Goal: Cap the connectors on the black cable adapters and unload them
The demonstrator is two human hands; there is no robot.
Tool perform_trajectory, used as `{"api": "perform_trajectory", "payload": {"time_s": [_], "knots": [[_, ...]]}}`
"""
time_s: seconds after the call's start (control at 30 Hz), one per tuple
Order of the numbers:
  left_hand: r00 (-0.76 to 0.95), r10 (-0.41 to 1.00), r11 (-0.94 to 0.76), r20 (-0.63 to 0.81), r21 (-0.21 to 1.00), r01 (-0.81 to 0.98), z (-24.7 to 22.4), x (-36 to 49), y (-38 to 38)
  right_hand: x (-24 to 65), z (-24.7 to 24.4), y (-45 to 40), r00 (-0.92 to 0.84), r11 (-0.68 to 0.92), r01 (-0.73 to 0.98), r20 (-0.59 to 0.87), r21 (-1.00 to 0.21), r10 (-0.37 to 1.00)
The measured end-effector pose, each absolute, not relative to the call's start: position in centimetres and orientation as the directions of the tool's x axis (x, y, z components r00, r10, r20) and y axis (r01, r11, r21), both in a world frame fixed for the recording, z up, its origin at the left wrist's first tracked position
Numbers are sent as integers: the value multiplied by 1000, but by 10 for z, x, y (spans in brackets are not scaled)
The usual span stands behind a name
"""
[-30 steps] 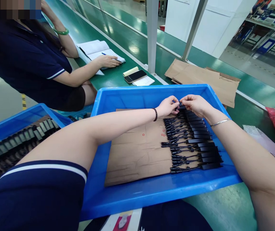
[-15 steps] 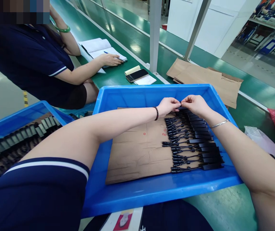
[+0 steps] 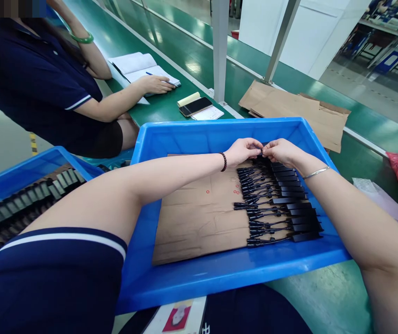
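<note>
"Where are the hands?"

"The left hand [image 3: 243, 152] and right hand [image 3: 281, 152] meet over the far side of a blue tub [image 3: 233, 278]. Both have thumb and fingers pinched together, seemingly on one small dark piece [image 3: 262, 150]; it's too small to be certain. Two hands probably steady it."

"And the black corded blocks [image 3: 305, 227]?"

"Side by side in the tub's right half, cords pointing left, likely to prevent tangling. Cardboard [image 3: 192, 232] beneath them probably guards against scratches."
</note>
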State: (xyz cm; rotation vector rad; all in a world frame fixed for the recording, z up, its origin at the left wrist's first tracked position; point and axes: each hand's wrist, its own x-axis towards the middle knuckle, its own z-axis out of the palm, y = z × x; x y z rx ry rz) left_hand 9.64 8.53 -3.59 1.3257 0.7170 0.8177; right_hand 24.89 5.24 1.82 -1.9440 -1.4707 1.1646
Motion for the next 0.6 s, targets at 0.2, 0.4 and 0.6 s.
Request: {"api": "perform_trajectory", "payload": {"time_s": [0.2,0.4,0.6], "knots": [[530,848,-28,23,1000,1,-33,94,88,250,25,49,32,-562,235,-571,-793,820],[638,770,-268,23,919,289,-17,82,95,260,27,48,-34,-548,232,-570,-803,821],[867,498,-815,5,344,466,-7,70,91,259,27,50,-1,-504,323,-533,-801,846]]}}
